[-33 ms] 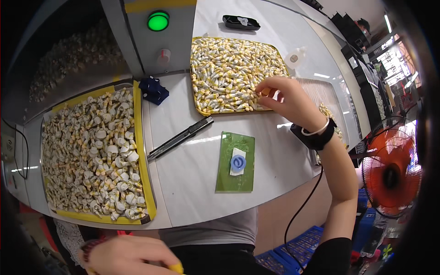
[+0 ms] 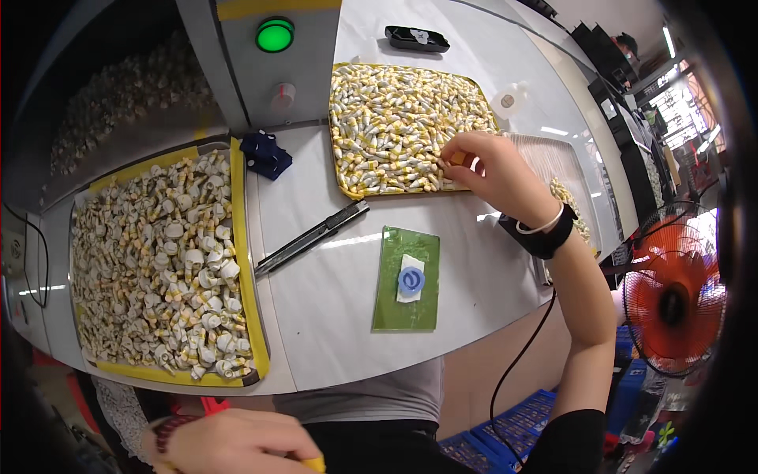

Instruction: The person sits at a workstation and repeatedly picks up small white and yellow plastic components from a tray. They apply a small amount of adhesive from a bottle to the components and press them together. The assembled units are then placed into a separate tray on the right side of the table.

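Observation:
My right hand [image 2: 491,170] reaches over the near right corner of a yellow-edged tray [image 2: 341,186] full of small white-and-yellow tapered pieces [image 2: 403,118]. Its thumb and fingers are closed in a pinch at the pieces, and an orange-yellow patch shows between them. What the fingertips hold, if anything, is hidden. Low in the picture, in front of the table, my left hand [image 2: 237,444] has curled fingers. Something yellow [image 2: 314,464] shows at its fingertips, partly cut off by the lower edge.
A second yellow-edged tray [image 2: 254,316] of wrapped white-and-yellow pieces stands on the left. Between the trays lie a black-and-silver bar [image 2: 312,238], a dark blue cloth [image 2: 266,156] and a green plate [image 2: 387,316] bearing a blue disc [image 2: 410,280]. An orange fan [image 2: 673,296] stands at right.
My left hand has shifted slightly to the right and down. My right hand has hardly moved at the tray corner.

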Demonstrator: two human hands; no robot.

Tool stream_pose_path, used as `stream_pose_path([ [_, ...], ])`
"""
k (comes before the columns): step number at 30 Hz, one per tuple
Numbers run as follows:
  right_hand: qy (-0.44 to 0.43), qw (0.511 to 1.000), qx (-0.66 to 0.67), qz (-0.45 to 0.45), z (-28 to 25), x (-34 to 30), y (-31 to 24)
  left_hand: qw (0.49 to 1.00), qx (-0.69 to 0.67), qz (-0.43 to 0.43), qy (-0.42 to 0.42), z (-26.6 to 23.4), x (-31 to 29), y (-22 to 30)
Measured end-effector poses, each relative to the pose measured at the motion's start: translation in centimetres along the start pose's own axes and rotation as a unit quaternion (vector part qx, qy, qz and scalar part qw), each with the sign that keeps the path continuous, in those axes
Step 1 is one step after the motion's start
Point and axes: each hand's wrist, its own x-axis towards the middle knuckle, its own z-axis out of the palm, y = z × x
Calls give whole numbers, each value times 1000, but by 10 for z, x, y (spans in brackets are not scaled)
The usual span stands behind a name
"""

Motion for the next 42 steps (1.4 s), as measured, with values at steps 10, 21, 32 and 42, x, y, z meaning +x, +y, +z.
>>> stream_pose_path([
  [10, 83, 995, -54, -11, -2, -11, 13, 958, -266, -53, 92, 38, 7, -76],
  [21, -23, 991, -21, -127, 17, -73, -62, 885, -382, -2, 267, 58, 11, -85],
  [32, -54, 969, -123, -207, 31, -74, -58, 928, -124, -54, 348, 52, 17, -75],
  [42, -54, 965, -147, -210, 34, -74, -62, 843, -277, -41, 459, 67, 18, -75],
])
